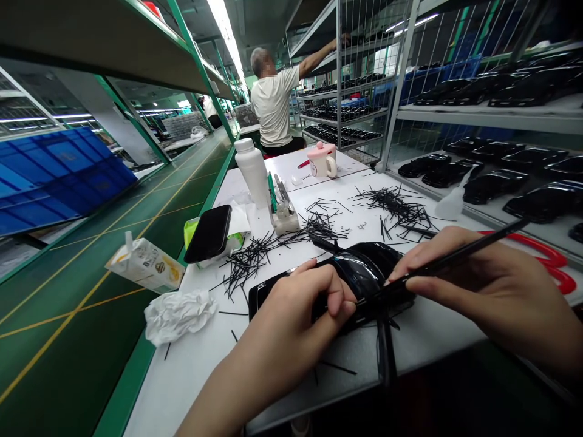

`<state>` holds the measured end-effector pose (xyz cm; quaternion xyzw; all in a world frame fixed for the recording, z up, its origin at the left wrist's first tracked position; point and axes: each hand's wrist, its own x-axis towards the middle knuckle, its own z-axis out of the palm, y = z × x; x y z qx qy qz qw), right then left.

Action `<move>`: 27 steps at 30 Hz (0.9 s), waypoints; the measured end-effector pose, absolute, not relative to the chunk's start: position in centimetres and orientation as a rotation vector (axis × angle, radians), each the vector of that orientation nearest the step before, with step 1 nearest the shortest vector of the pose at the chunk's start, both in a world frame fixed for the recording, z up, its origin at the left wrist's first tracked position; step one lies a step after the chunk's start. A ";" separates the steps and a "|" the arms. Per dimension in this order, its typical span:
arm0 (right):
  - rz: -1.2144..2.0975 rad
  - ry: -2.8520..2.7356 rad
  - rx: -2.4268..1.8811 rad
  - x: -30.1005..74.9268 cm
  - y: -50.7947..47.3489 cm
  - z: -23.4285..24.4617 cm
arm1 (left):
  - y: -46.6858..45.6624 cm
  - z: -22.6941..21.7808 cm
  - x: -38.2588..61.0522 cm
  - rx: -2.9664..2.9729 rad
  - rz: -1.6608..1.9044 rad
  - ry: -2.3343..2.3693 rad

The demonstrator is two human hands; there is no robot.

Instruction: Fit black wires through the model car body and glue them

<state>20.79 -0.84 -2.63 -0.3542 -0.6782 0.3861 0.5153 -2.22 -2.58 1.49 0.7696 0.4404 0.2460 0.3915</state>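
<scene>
A glossy black model car (362,270) rests on the white table in front of me. My left hand (303,303) is closed over its near left side, fingers curled and thumb against the index finger at the car's edge. With thumb and fingers pinched, my right hand (478,282) grips a slim black tool (471,250), tilted, with its lower end at the car's side near my left fingertips. Whether it is tweezers or a plain stick I cannot tell. A black strap-like piece (386,349) hangs below the car over the table's front edge.
Piles of thin black strips (392,203) lie beyond the car. A white bottle (252,170), phone (209,233), drink carton (148,264), crumpled tissue (180,315) and lidded mug (322,161) stand or lie around. Racks of black model cars (496,182) line the right; another person (276,109) reaches toward a rack.
</scene>
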 end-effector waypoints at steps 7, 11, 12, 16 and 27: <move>0.998 -1.611 -0.832 21.0 -0.3 -2.7 | -2.6 1.5 -2.5 1.911 0.659 1.123; 1.165 -1.751 -0.701 21.9 0.6 -2.5 | -2.2 1.7 -3.1 1.866 0.823 1.240; 1.208 -1.787 -0.665 22.1 0.8 -2.4 | -2.1 1.8 -3.2 1.872 0.842 1.281; 1.255 -1.894 -0.615 22.8 1.3 -2.2 | -2.0 1.7 -3.2 1.936 0.770 1.341; 1.192 -2.238 -0.565 22.9 1.9 -2.2 | -2.6 0.6 -2.7 2.052 0.528 1.315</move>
